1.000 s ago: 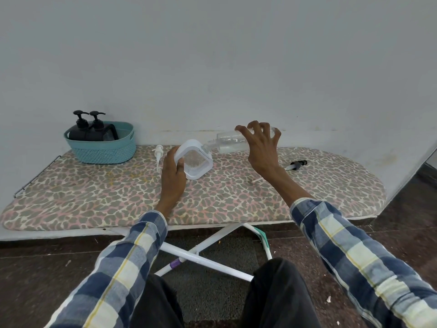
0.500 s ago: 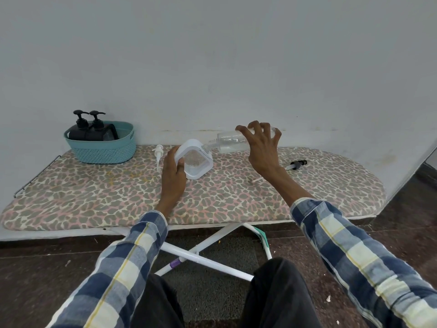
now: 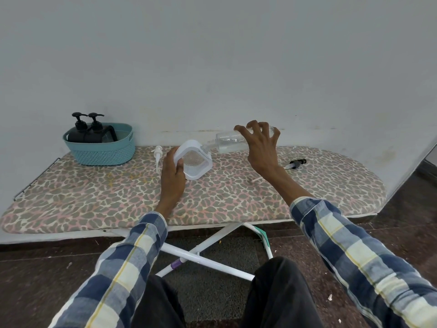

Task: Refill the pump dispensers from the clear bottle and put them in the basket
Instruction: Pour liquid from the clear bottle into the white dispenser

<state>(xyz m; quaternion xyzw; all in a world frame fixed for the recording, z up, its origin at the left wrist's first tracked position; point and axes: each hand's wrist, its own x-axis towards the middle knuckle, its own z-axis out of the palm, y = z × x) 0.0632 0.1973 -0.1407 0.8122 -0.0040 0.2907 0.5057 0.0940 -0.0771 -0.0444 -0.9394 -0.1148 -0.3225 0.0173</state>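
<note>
My left hand grips a white square dispenser body, tilted on the ironing board. My right hand holds the clear bottle on its side by its base, fingertips spread, its neck pointing into the dispenser's top. A white pump head lies just left of my left hand. A black pump head lies to the right of my right wrist. Two black pump dispensers stand in the teal basket at the far left.
The board carries a leopard-print cover and stands against a white wall. Its white crossed legs show below the front edge, above a dark floor. My knees are at the bottom of the view.
</note>
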